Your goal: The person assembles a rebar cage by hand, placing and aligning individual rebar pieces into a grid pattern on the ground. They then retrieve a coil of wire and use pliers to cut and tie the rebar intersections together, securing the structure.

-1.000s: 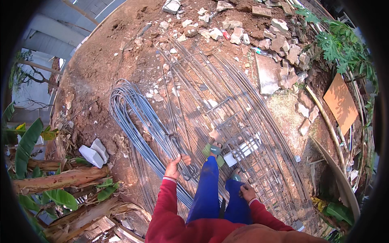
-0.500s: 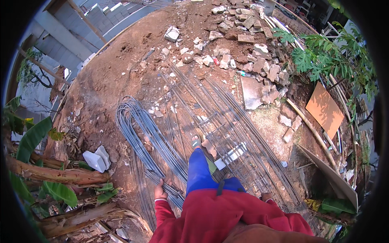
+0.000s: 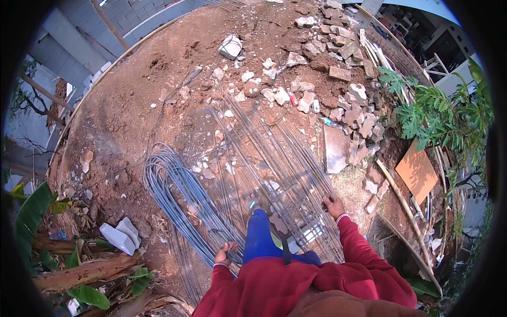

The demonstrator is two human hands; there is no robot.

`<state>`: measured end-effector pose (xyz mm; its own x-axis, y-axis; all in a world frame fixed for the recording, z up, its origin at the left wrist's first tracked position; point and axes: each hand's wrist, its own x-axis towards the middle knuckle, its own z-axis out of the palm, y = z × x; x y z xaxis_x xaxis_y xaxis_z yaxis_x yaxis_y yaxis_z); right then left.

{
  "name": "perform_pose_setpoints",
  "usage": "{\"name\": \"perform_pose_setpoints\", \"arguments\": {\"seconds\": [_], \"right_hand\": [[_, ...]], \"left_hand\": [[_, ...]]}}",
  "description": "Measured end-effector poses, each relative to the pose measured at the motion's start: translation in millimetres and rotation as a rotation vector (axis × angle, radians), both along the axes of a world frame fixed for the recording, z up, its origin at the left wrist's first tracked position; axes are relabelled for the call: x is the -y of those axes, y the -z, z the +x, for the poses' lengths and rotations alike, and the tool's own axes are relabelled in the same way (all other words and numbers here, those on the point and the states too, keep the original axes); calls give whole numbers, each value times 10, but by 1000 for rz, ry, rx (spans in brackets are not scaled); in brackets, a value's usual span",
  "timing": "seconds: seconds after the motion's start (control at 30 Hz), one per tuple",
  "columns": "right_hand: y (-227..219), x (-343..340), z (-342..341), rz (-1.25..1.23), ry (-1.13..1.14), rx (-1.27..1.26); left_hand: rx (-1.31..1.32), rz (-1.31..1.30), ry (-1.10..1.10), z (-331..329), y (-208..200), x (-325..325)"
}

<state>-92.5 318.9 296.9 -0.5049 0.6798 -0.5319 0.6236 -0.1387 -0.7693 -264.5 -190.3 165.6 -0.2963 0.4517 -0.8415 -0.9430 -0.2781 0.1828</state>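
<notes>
Left hand [image 3: 226, 254]: fingers curled, pinching strands of the coiled bundle of grey-blue steel wire [image 3: 177, 195] at its near end
Right hand [image 3: 334, 204]: rests on the long straight grey steel reinforcing bars [image 3: 274, 158]; whether it is clasped or spread cannot be told
Wire bundle: lies looped on reddish bare earth [image 3: 132, 105], just left of the bars
Surroundings: broken grey stone rubble [image 3: 338, 90] beyond the bars; flat orange board [image 3: 417, 171] at right

Outdoor building site, bare reddish-brown earth [image 3: 137, 105], long grey steel reinforcing bars [image 3: 274, 158] laid on the ground, coiled bundle of grey steel rods [image 3: 174, 190], scattered broken bricks and rubble [image 3: 338, 79], grey block wall [image 3: 132, 13]
</notes>
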Motion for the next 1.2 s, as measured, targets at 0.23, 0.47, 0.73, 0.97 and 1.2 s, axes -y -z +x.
{"name": "perform_pose_setpoints", "arguments": {"seconds": [0.23, 0.47, 0.73, 0.97, 1.2], "right_hand": [[-719, -358, -1203, 220, -134, -43], [-267, -573, -719, 1, 172, 290], [395, -1131, -1392, -125, -77, 451], [1526, -1574, -2908, -310, -152, 359], [3119, -1857, -4196, -814, 104, 328]], "left_hand": [[-192, -116, 145, -1073, -339, -528], [-193, -185, 58, -1247, -292, -422], [-43, -197, -183, -533, -371, -169], [24, -416, -248, 35, -556, -505], [202, -289, -432, 542, -1253, -1616]]}}
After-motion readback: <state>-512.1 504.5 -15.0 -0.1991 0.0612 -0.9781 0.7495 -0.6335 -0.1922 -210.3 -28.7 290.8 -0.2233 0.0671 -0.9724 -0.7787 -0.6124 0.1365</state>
